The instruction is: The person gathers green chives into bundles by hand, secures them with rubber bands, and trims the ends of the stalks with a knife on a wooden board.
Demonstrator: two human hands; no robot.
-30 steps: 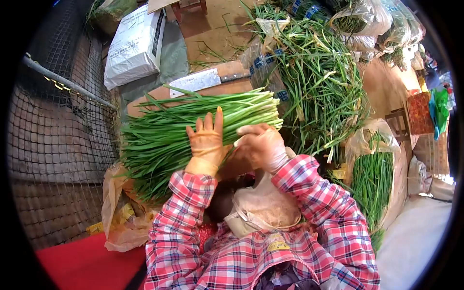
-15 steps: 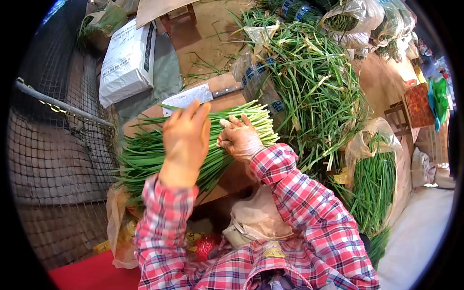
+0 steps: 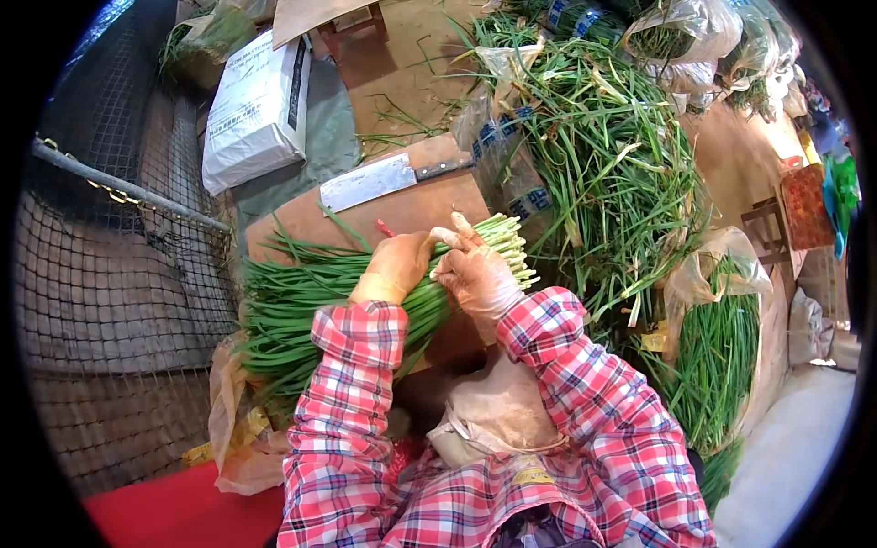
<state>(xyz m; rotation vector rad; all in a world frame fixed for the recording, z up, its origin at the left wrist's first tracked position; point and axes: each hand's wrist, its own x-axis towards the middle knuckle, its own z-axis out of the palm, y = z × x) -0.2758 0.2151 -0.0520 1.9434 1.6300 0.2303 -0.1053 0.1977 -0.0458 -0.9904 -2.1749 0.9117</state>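
Note:
A thick bundle of garlic chives [image 3: 306, 306] lies across a wooden board [image 3: 448, 199], its pale cut stems pointing right and its leaves left. My left hand [image 3: 399, 265] is closed over the upper middle of the bundle, and a short end of red string [image 3: 385, 227] sticks out beside its knuckles. My right hand [image 3: 475, 274], in a thin clear glove, curls around the stem end. The fingertips of both hands meet there, partly hiding the string. Behind the bundle, a cleaver [image 3: 370, 185] with a black handle rests flat on the board.
A large heap of loose chives [image 3: 607, 164] is piled at the right. Nearer me stands a plastic bag of chives [image 3: 717, 338]. A white package [image 3: 258, 114] sits at the back left, beside a black net [image 3: 119, 283] with a metal bar [image 3: 137, 187].
My left hand has come down and right, from above the leaves onto the bundle against my right hand. Red string now shows by it. The view has shifted slightly.

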